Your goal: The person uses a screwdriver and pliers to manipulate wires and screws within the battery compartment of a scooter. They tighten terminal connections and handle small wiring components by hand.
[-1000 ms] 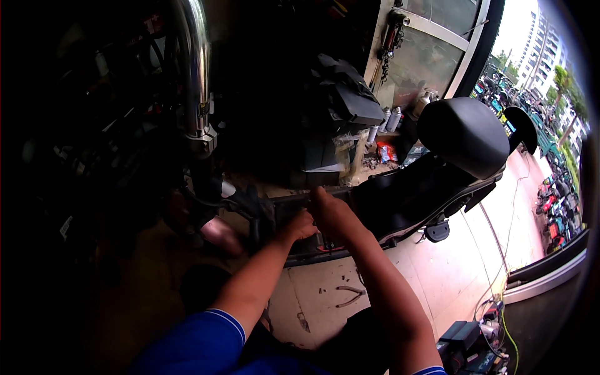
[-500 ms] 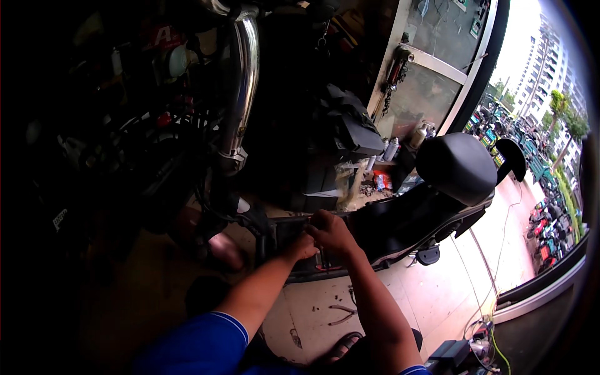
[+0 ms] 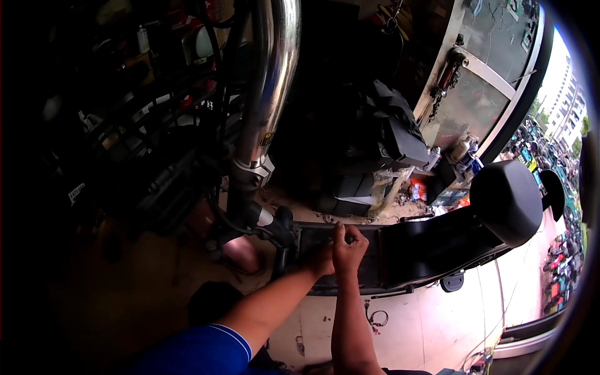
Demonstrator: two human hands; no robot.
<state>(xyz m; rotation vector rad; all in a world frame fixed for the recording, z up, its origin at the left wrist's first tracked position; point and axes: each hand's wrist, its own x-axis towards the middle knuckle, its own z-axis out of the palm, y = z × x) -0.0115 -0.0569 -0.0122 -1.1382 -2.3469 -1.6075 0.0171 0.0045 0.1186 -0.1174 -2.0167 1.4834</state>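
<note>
Right grip [image 3: 350, 249]: over the scooter's footboard [image 3: 370, 250], knuckles up, fingers curled in. A small dark patch showed between the fingers; could not tell whether it was a pinched object or shadow. Left grip [image 3: 325, 260]: low, just left of the right wrist and partly covered by it; fingers hidden, so closure could not be told. Contact of either with the footboard was unclear.

Footboard: dark, lying crosswise beneath both. To its right, the black scooter body rose to a padded black seat [image 3: 507, 203]. To its left, a shiny silver steering tube [image 3: 272, 94] stood above a clamp [image 3: 253, 174]; a pinkish, glossy rounded part [image 3: 244, 255] lay below that.

Nearer the person, on the pale floor [image 3: 403, 334]: a thin cable loop [image 3: 377, 320], beside the right forearm. Beyond the footboard: a black box [image 3: 405, 142], a red-orange packet [image 3: 417, 189] and a framed glass door [image 3: 474, 112]. Far right, outdoors: parked two-wheelers [image 3: 556, 278] and a pale tall building [image 3: 567, 94].
</note>
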